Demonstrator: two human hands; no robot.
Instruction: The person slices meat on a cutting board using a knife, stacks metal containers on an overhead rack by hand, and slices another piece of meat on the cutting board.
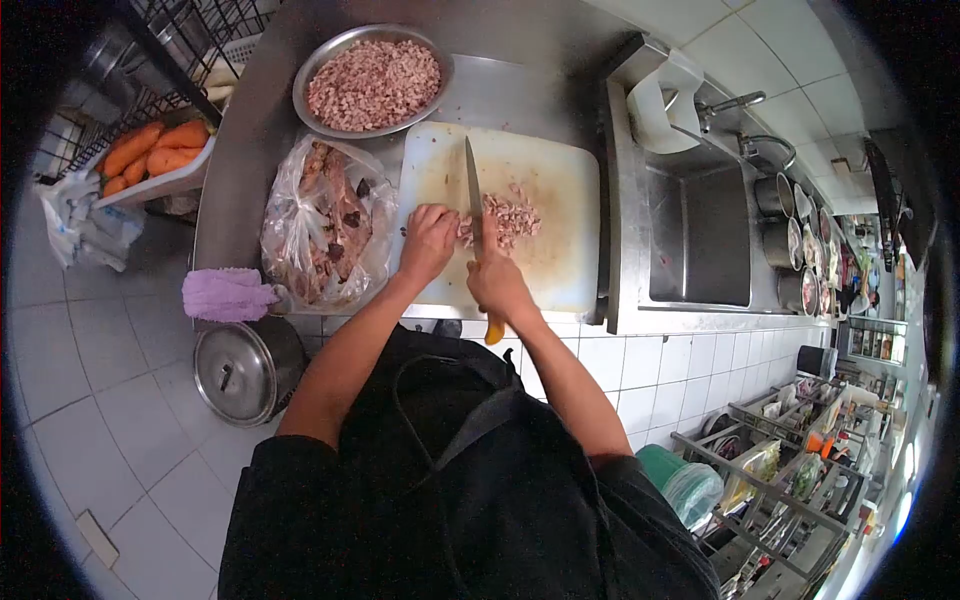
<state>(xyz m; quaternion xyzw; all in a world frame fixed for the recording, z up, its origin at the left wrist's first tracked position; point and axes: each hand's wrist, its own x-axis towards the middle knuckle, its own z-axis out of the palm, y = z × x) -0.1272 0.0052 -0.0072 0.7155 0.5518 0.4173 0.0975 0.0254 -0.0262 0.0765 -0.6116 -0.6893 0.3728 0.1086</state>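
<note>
My right hand (499, 286) is wrapped round the yellow handle of a kitchen knife (474, 190). Its long blade points away from me over a white cutting board (570, 260). A loose pile of diced meat (515, 220) lies just right of the blade. To the left of the blade, my left hand (430, 242) has its fingers curled, the tips holding small meat at the knife's side; part of that meat is hidden. Beyond the board stands a round metal bowl (301, 95) heaped with diced meat. A clear plastic bag (328, 225) with larger dark meat pieces lies left of the board.
A purple cloth (228, 294) hangs at the counter's front-left edge, above a lidded pot (238, 373). Carrots (150, 150) fill a white crate at far left. On the right are a sink (700, 240) with a tap and several metal containers (780, 243).
</note>
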